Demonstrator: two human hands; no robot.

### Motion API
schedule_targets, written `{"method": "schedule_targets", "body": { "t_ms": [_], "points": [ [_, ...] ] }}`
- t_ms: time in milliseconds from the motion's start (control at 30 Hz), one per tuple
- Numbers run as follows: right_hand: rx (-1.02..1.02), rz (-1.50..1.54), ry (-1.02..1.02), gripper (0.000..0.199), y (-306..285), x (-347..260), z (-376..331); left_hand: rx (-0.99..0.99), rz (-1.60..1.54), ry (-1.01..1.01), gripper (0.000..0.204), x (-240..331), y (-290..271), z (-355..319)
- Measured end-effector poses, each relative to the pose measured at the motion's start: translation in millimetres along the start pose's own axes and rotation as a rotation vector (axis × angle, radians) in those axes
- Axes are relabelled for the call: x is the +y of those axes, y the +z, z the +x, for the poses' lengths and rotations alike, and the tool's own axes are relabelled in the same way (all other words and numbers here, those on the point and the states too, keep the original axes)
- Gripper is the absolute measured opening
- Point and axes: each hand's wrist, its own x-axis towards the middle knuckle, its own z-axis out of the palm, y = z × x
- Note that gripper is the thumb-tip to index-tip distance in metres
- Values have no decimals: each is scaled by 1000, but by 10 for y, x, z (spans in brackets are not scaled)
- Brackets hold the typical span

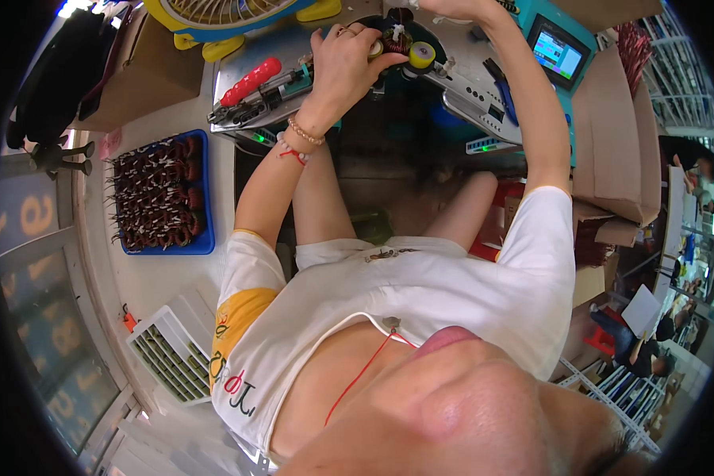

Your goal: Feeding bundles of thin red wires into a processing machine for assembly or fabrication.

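Note:
A dark ring coil wound with copper wire (397,37) sits among the rollers of a bench machine, white ties on its top. My left hand (345,63) is closed at its left side, thumb below the coil and fingers bent above. A yellow roller (421,54) stands just right of my thumb tip; a pale roller lies partly under my fingers. My right hand (452,8) is at the upper edge, beyond the coil and to its right, partly cut off. Its fingers look pinched together, but what they hold cannot be made out.
Left of me, a blue tray (208,194) holds several rows of coils. A red-handled tool (250,82) lies on the machine's left arm. A fan (214,12) stands behind. At right are a teal control box with a screen (558,51) and cardboard boxes (611,127).

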Motion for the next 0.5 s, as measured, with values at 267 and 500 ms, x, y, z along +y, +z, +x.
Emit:
{"method": "schedule_targets", "body": {
  "t_ms": [267,500],
  "points": [
    [-149,16,255,27,-542,-956,-258,34,66,-56,46,59,-67,-9],
    [-356,48,193,26,128,-1348,-1829,209,-498,-208,42,376,347,-1100]
  ]
}}
